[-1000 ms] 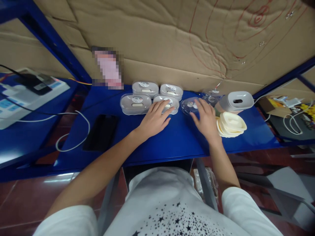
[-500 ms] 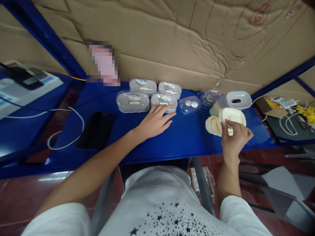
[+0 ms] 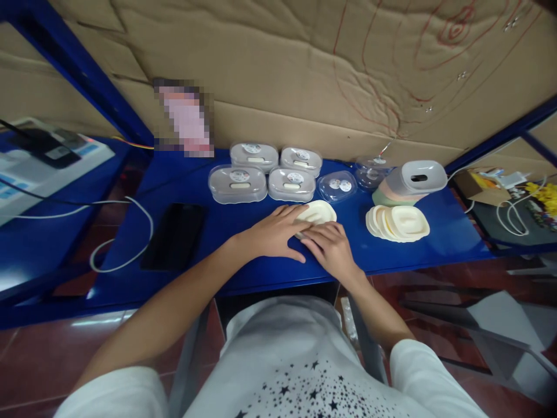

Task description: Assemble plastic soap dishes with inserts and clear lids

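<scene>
In the head view a shallow cream oval dish [image 3: 319,212], like a soap dish or a small lid, sits at the middle of the blue table, partly covered by my hands. My right hand [image 3: 333,247] has its fingers closed on the dish's near edge. My left hand [image 3: 276,235] lies over the left side of the dish, fingers stretched and thumb apart, touching it. Behind are several clear-lidded oval containers [image 3: 238,184] with round stickers. To the right, a row of overlapping cream dishes [image 3: 407,223] leans on the table.
A clear lid [image 3: 337,186] with two stickers lies behind the dish. Stacked pastel oval tubs [image 3: 418,180] stand at the back right. A black phone [image 3: 174,235] and a white cable [image 3: 150,223] lie on the left. Cardboard [image 3: 278,69] walls the back.
My right hand has carried a cream dish from the row on the right to the middle. My left hand has shifted slightly right and down, off the container, to meet it.
</scene>
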A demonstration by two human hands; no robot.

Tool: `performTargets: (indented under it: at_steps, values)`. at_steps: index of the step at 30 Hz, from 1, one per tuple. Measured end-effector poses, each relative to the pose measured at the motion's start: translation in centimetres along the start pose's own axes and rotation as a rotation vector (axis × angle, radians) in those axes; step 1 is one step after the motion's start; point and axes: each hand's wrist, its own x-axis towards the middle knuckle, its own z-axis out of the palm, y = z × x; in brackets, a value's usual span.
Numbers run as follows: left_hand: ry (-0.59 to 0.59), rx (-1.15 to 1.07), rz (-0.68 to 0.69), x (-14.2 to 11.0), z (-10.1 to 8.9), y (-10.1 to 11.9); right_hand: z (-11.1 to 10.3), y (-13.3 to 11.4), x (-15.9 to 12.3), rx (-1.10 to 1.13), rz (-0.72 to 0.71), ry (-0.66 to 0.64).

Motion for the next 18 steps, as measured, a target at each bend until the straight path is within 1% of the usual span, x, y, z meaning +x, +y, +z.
performTargets:
  at_steps: [1,2,3,5,6,8,10,12,13,15,18]
  values:
    - [0.003,0.011,-0.016,-0.1,-0.1,-0.1,-1.2,1.2,0.1,-0.004,0.002,0.022]
    - [0.007,0.022,-0.027,-0.1,-0.3,-0.2,-2.6,2.8,0.2,-0.035,0.031,0.07]
    - [0.012,0.03,-0.035,-0.2,-0.5,-0.2,-4.3,4.8,0.3,-0.093,0.085,0.131]
    - [0.007,0.042,-0.046,-0.2,-0.9,-0.2,-7.8,9.4,0.5,-0.273,0.25,0.289]
    - [0.001,0.048,-0.049,-0.2,-1.2,-0.2,-9.4,11.8,0.6,-0.376,0.334,0.325]
    - [-0.005,0.054,-0.057,-0.3,-1.5,-0.3,-11.7,15.9,0.8,-0.521,0.476,0.319]
    - [-0.005,0.052,-0.069,-0.3,-1.7,-0.4,-12.6,18.8,0.8,-0.551,0.549,0.222]
    - [-0.006,0.038,-0.081,-0.3,-1.7,-0.7,-12.5,20.4,0.8,-0.508,0.566,0.136]
    - [-0.008,0.025,-0.083,-0.3,-1.7,-0.8,-12.3,20.9,0.8,-0.486,0.568,0.125]
    - [-0.01,-0.009,-0.08,-0.3,-1.8,-1.2,-11.9,21.4,0.9,-0.461,0.569,0.149]
    - [-0.008,-0.063,-0.087,-0.2,-1.9,-1.7,-12.0,21.3,1.3,-0.448,0.58,0.211]
